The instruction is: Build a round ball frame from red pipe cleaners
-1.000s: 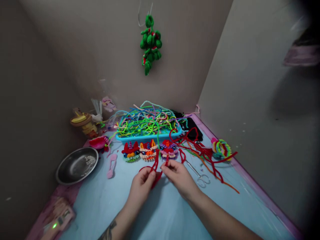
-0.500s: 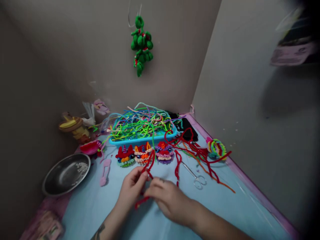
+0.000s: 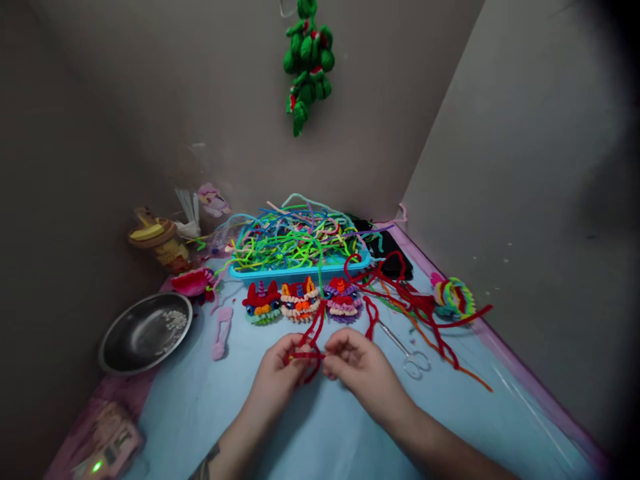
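Observation:
My left hand (image 3: 277, 377) is closed, pinching a bent red pipe cleaner (image 3: 314, 332) between thumb and fingers. One length of it stands up in a loop toward the row of heads, and another runs sideways across the gap. At the right end of that length my right hand (image 3: 364, 373) pinches, its fingers curled and partly hiding the tip. Just beyond the hands sit three small fuzzy animal heads: a red and green one (image 3: 262, 304), an orange and white one (image 3: 300, 300) and a red and purple one (image 3: 343, 301).
Behind the heads, a blue tray (image 3: 295, 273) overflows with colored pipe cleaners. Scissors (image 3: 407, 350) and a tangle of red stems (image 3: 420, 307) lie to the right. On the left are a metal bowl (image 3: 135, 343) with white bits and a pink clip-shaped piece (image 3: 221, 335).
My right hand has drawn away from the left, toward the right, and a red length now stretches between them. The whole view has shifted slightly.

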`<action>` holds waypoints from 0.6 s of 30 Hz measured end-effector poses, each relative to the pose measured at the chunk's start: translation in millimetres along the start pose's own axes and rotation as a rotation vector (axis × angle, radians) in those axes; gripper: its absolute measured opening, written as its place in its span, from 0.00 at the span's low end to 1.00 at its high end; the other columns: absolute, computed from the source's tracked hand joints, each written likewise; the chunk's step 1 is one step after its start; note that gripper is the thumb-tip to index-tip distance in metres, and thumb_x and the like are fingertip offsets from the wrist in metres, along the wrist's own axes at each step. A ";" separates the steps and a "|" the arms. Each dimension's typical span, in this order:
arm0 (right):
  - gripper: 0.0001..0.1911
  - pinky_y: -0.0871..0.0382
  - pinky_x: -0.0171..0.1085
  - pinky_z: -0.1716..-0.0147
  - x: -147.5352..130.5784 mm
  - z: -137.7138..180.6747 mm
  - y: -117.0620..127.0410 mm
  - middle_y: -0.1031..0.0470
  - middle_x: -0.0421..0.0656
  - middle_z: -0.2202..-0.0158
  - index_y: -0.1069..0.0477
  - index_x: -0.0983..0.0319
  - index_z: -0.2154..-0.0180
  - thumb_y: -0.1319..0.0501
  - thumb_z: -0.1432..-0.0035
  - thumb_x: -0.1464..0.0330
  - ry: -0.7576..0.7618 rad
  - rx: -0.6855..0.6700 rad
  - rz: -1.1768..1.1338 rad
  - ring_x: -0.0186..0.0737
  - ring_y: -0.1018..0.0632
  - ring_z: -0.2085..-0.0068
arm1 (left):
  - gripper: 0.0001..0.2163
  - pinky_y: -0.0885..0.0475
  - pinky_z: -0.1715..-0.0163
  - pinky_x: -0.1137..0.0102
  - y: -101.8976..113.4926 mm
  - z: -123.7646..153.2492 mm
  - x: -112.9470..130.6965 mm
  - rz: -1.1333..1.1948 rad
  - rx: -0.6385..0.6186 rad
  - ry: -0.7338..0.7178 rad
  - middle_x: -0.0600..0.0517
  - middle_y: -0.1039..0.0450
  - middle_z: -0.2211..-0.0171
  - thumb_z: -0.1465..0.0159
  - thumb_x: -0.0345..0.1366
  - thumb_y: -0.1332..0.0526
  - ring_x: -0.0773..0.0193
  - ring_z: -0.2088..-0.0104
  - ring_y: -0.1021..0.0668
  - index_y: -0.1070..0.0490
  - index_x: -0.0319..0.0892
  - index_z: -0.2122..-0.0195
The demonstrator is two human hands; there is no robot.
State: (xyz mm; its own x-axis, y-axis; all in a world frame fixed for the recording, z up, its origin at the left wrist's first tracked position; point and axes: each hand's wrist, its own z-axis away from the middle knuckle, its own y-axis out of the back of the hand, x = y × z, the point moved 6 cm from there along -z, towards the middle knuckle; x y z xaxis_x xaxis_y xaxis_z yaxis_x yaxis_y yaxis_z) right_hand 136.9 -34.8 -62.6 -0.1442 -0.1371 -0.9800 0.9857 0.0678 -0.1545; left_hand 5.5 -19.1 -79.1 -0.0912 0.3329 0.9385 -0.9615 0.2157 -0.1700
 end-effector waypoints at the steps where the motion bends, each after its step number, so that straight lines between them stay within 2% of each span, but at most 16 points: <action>1: 0.08 0.34 0.32 0.74 3.5 -1.8 2.1 0.32 0.35 0.76 0.36 0.60 0.71 0.37 0.52 0.68 -0.037 0.041 -0.052 0.33 0.28 0.74 | 0.15 0.44 0.83 0.77 -1.2 0.0 -1.7 -0.021 -0.011 0.006 0.56 0.33 0.81 0.47 0.46 0.35 0.74 0.84 0.37 0.32 0.38 0.71; 3: 0.13 0.35 0.31 0.76 8.3 -4.7 4.8 0.33 0.34 0.77 0.38 0.60 0.72 0.34 0.55 0.66 -0.067 0.092 -0.114 0.32 0.29 0.76 | 0.16 0.44 0.85 0.77 -3.6 0.3 -4.8 -0.084 -0.029 0.023 0.54 0.31 0.79 0.48 0.47 0.35 0.73 0.84 0.36 0.31 0.38 0.70; 6: 0.15 0.36 0.30 0.78 11.4 -7.9 5.7 0.33 0.35 0.76 0.37 0.60 0.68 0.33 0.55 0.64 -0.058 0.095 -0.150 0.31 0.29 0.76 | 0.17 0.43 0.85 0.76 -7.0 1.1 -5.3 -0.169 -0.044 0.027 0.52 0.29 0.79 0.47 0.49 0.36 0.72 0.84 0.36 0.30 0.38 0.70; 11: 0.11 0.38 0.30 0.78 13.0 -10.1 2.0 0.31 0.36 0.79 0.33 0.62 0.72 0.36 0.53 0.63 -0.090 0.003 -0.054 0.31 0.30 0.77 | 0.14 0.36 0.77 0.73 -11.1 3.0 3.2 -0.252 -0.077 -0.068 0.48 0.25 0.75 0.46 0.46 0.37 0.66 0.77 0.28 0.26 0.38 0.72; 13: 0.11 0.39 0.31 0.78 14.3 -10.3 1.3 0.31 0.37 0.80 0.33 0.63 0.74 0.36 0.53 0.62 -0.121 -0.021 -0.007 0.31 0.31 0.78 | 0.13 0.37 0.78 0.73 -11.7 3.7 3.8 -0.316 -0.104 -0.081 0.49 0.26 0.78 0.45 0.45 0.38 0.65 0.78 0.29 0.26 0.38 0.74; 16: 0.10 0.40 0.31 0.78 14.4 -10.7 4.4 0.32 0.36 0.81 0.33 0.63 0.75 0.36 0.54 0.63 -0.102 0.009 0.048 0.31 0.32 0.78 | 0.14 0.38 0.79 0.73 -11.1 3.9 2.7 -0.394 -0.130 -0.080 0.50 0.28 0.80 0.43 0.44 0.39 0.65 0.79 0.30 0.25 0.38 0.74; 18: 0.08 0.39 0.32 0.76 12.6 -10.9 6.7 0.32 0.36 0.80 0.32 0.63 0.76 0.37 0.53 0.65 -0.043 0.036 0.102 0.32 0.31 0.77 | 0.13 0.34 0.74 0.72 -8.8 3.5 4.9 -0.352 -0.098 -0.116 0.48 0.25 0.75 0.43 0.43 0.39 0.62 0.74 0.27 0.25 0.38 0.70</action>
State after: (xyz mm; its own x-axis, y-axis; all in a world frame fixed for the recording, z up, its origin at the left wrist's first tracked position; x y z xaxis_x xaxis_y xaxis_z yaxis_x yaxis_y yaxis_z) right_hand 140.7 -25.3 -77.4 -0.0393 -0.1740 -0.9840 0.9976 0.0486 -0.0484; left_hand 12.6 -22.5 -72.0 0.2062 0.1176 0.9714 -0.9106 0.3865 0.1465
